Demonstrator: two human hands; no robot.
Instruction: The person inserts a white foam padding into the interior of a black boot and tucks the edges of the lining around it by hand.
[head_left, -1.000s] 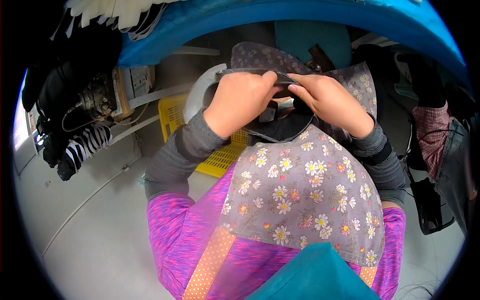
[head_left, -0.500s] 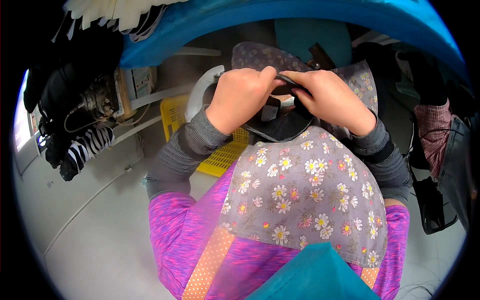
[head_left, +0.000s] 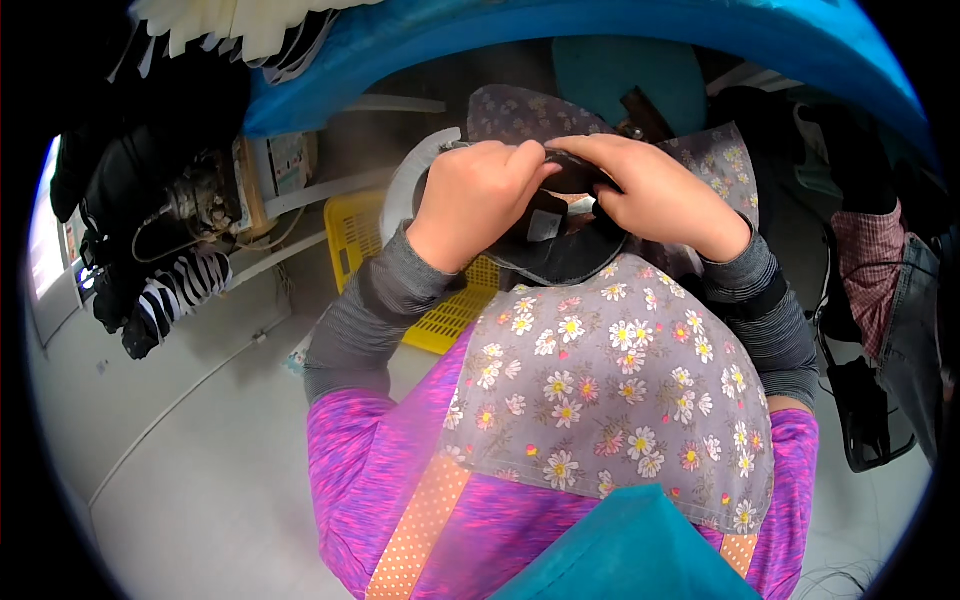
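While both hands meet at the upper middle of the view, the left hand (head_left: pixel 478 200) is curled shut over the top left of a dark fabric piece (head_left: pixel 555 245), and the right hand (head_left: pixel 655 195) grips its upper right edge, fingers bent down over it. The fingertips of the two hands touch or nearly touch at the piece's top rim. A small grey tag (head_left: pixel 545 225) shows on the dark fabric just below the left thumb.

The dark piece sits above the person's lap, overlapping the far edge of a grey floral apron (head_left: pixel 610 385) that drapes down toward the bottom of the view. Its lower curved edge hangs free against the apron; its top edge is covered by the hands.

Open room lies mainly to the lower left, where pale floor (head_left: pixel 190 440) runs out to the rim. A yellow slotted crate (head_left: pixel 440 305) stands just left of the left forearm, partly hidden by the grey sleeve (head_left: pixel 375 310). Further left, a machine with cables (head_left: pixel 205 205) and a black-and-white striped cloth (head_left: pixel 180 290) crowd the edge. A blue curved surface (head_left: pixel 560 30) closes off the top. To the right, dark garments and a plaid cloth (head_left: pixel 875 265) hang close beside the right elbow, leaving little clearance there.
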